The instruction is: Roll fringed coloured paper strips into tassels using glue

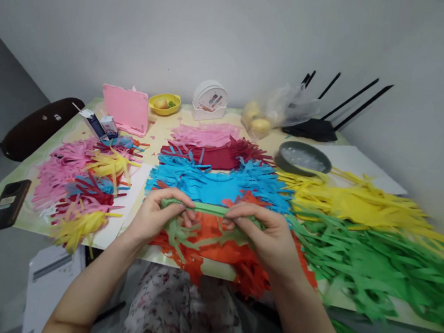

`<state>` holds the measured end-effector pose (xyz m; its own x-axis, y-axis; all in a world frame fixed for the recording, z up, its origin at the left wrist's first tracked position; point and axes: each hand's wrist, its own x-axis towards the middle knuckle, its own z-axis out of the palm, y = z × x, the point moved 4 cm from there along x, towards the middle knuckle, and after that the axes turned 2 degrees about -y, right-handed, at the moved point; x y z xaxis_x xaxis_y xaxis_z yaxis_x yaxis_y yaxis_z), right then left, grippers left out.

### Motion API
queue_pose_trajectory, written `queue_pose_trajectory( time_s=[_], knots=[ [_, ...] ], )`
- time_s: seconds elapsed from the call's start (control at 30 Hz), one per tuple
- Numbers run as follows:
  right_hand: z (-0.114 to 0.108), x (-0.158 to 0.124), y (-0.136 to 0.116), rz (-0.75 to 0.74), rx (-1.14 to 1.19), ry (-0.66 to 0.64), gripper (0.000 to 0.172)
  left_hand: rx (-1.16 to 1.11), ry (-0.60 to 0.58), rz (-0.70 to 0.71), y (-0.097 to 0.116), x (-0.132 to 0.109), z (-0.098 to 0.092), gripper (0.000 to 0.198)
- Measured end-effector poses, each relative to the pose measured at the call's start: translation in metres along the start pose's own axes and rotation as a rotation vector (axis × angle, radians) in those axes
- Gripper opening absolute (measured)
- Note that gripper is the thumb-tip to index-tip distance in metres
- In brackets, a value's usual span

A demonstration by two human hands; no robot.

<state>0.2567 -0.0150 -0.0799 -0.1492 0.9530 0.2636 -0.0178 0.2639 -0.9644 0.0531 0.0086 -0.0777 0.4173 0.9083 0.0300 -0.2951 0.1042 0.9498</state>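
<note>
My left hand [166, 212] and my right hand [258, 229] pinch the two ends of a green fringed paper strip [211, 208], folded narrow and stretched level between them. Its loose fringes dangle below my fingers. Right under it lies a stack of orange fringed sheets [212, 248], partly covered by my hands. Beyond that, blue fringed sheets [215, 186], dark red ones [215, 157] and pink ones [205, 134] lie in rows. On the right are yellow fringed sheets [362, 201] and green fringed sheets [375, 264], some hanging over the table edge.
At the left sit multicoloured tassels [96, 173], a phone [6, 205], drink cartons [94, 122] and a pink tablet case [126, 108]. Along the back stand a yellow bowl [165, 105], a white holder [209, 103], bagged fruit [261, 125] and a black router [310, 129]. A dark dish [302, 167] stands nearer.
</note>
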Motion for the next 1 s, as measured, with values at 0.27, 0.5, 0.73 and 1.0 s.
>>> queue_pose_trajectory(
  time_s=[0.27, 0.5, 0.73, 1.0],
  knots=[
    [0.004, 0.001, -0.011, -0.148, -0.232, -0.039, 0.018, 0.155, -0.039, 0.049, -0.003, 0.001, -0.002, 0.024],
    [0.004, 0.000, -0.009, -0.015, -0.574, 0.025, 0.019, 0.823, 0.055, 0.278, 0.010, -0.004, 0.004, 0.006],
    [0.003, -0.001, 0.001, 0.128, -0.287, 0.020, 0.010, 0.688, 0.001, 0.126, 0.006, -0.003, 0.000, 0.010],
    [0.005, 0.001, 0.009, 0.159, 0.063, 0.036, 0.014, 0.127, -0.031, -0.037, -0.003, -0.001, -0.001, 0.021]
  ],
)
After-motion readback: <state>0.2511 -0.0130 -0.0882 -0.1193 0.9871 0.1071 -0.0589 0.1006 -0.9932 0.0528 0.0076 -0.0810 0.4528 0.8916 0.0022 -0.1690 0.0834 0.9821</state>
